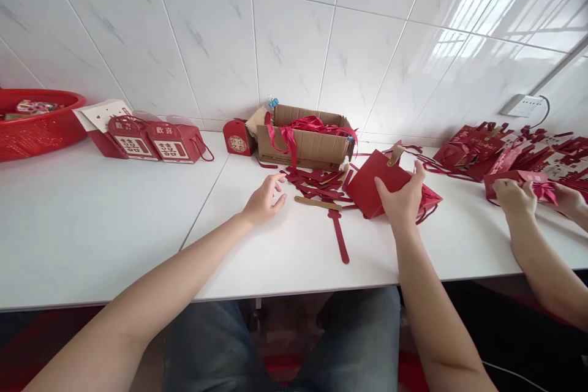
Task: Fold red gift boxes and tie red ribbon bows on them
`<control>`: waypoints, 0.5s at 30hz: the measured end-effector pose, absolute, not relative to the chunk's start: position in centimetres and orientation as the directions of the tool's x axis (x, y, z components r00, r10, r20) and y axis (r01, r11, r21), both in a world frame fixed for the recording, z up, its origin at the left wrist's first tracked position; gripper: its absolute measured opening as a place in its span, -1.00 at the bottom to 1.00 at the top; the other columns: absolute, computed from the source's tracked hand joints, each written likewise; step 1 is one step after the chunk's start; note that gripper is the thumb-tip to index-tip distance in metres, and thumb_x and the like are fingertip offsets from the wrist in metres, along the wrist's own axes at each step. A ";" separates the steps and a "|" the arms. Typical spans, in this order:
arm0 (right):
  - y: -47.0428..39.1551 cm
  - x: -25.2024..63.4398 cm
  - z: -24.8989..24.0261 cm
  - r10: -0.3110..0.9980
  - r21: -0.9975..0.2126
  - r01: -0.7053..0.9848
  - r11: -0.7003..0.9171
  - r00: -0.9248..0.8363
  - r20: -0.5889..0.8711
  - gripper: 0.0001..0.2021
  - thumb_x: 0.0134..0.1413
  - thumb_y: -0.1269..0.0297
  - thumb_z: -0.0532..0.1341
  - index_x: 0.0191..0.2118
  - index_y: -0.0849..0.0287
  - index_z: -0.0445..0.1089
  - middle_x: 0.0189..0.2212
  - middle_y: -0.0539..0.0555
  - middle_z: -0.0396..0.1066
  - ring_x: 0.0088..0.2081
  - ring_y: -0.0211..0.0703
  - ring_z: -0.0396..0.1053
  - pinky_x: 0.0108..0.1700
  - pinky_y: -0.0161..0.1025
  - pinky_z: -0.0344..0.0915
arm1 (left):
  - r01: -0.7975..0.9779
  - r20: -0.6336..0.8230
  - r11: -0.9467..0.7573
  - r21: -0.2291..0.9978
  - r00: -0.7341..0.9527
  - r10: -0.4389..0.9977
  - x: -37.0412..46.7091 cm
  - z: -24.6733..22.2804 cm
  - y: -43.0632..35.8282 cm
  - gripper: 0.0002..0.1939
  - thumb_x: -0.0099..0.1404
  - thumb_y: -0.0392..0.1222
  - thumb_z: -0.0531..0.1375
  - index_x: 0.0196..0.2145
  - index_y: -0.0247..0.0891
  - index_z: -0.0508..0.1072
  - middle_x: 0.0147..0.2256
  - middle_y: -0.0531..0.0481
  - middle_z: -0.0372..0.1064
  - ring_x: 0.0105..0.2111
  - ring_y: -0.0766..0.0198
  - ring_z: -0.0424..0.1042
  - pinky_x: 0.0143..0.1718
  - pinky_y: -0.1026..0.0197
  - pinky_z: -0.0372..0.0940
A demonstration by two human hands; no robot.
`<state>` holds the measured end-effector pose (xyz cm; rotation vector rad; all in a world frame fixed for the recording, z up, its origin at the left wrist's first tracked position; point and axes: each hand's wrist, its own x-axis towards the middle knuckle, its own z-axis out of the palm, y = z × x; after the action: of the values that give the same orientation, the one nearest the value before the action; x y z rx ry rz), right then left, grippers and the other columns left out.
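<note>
The dark red folded-card gift box (383, 187) with a tan strap sat right of centre on the white tabletop (114, 220), the right hand (404, 199) closed around its near edge; it looked light, creasable, best held by the folds. The left hand (265, 199) hovered with its grip loosely spread over scattered red strips (316, 180). Two finished red boxes (154, 139) stood at upper left, one cardboard carton (305, 138) behind.

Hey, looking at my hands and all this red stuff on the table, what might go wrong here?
1. Your right hand grips the red box by one side only; it may crumple.
2. Your left hand hovers, fingers spread, beside the loose strips; a sweep could scatter them.
3. One strip lies near the table edge and could slide off.
</note>
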<state>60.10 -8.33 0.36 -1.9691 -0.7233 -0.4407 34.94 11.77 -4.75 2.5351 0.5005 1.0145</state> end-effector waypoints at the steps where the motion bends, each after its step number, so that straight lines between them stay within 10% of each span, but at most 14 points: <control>1: -8.5 60.0 0.1 0.334 -0.656 0.650 -0.384 0.760 0.558 -0.08 -0.13 0.11 0.29 0.32 0.19 -0.16 0.21 0.31 0.10 0.19 0.17 0.14 0.10 0.07 0.22 | 0.216 0.595 -0.873 0.438 0.658 0.461 34.9 -4.7 12.2 -0.53 0.26 -0.23 0.10 0.11 -0.15 0.09 -0.05 -0.09 0.28 -0.19 0.22 0.39 -0.24 0.14 0.37; 6: -7.4 62.4 -1.1 0.409 -0.580 0.671 -0.462 0.741 0.532 -0.13 -0.06 0.20 0.22 0.33 0.18 -0.21 0.21 0.35 0.09 0.16 0.24 0.17 0.06 0.14 0.24 | 0.517 0.649 -0.763 0.388 0.434 0.625 32.9 -4.1 16.7 -0.49 0.18 -0.27 0.15 0.09 -0.29 0.14 0.03 -0.26 0.21 0.08 -0.02 0.23 0.10 -0.07 0.23; 15: -0.8 61.4 -2.8 0.269 -0.430 0.767 -0.476 0.593 0.759 -0.19 0.06 0.16 0.13 0.34 0.34 -0.22 0.29 0.50 -0.27 0.32 0.41 -0.26 0.19 0.40 -0.13 | 0.842 0.272 -0.208 0.498 0.076 0.959 30.6 -3.8 22.8 -0.30 0.16 -0.07 0.21 0.17 -0.36 0.07 0.19 -0.43 0.00 0.21 -0.26 0.05 0.13 -0.22 0.13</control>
<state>61.43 -0.81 -2.79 -2.0266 -0.8206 -0.7960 30.57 22.77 -3.76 2.1390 1.8278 0.8176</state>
